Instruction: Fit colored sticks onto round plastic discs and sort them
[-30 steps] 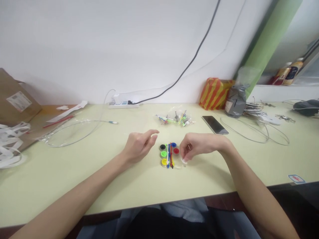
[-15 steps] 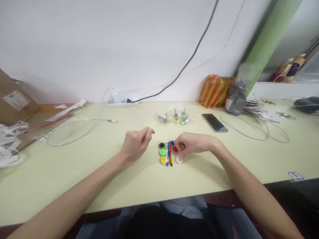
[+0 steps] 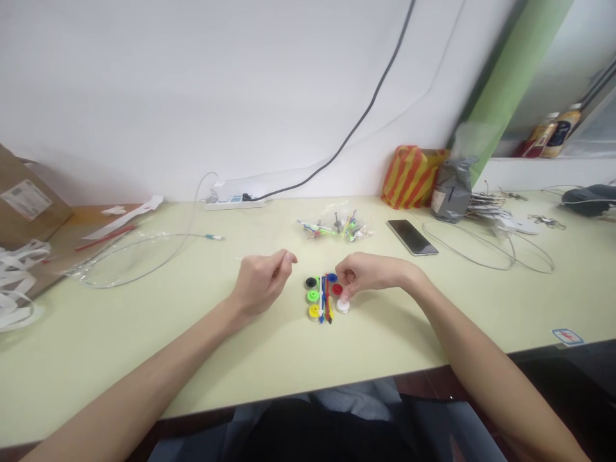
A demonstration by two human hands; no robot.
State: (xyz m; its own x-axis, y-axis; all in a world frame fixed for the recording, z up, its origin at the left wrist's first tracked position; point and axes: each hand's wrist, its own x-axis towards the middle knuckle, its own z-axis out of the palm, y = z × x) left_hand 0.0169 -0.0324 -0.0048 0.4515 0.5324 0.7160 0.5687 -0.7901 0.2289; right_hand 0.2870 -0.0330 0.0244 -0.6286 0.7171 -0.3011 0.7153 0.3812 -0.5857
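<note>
My left hand rests on the table in a loose fist, thumb against the curled index finger, with nothing visible in it. Opposite it, my right hand has curled fingers and its thumb on a small white round disc. Just above that disc are a red disc and a blue disc, close by my right fingers. A second column holds a black disc, a green disc and a yellow disc. Coloured plastic arrows lie side by side between the columns.
Behind the hands lies a clear bag of coloured plastic pieces. A phone is to its right, near a striped bag and a grey bag. A power strip sits by the wall; a cardboard box stands left.
The white disc has shifted slightly away from me, closer to the red disc, with my right thumb on it. My left hand stays put. The whole view has moved a little.
</note>
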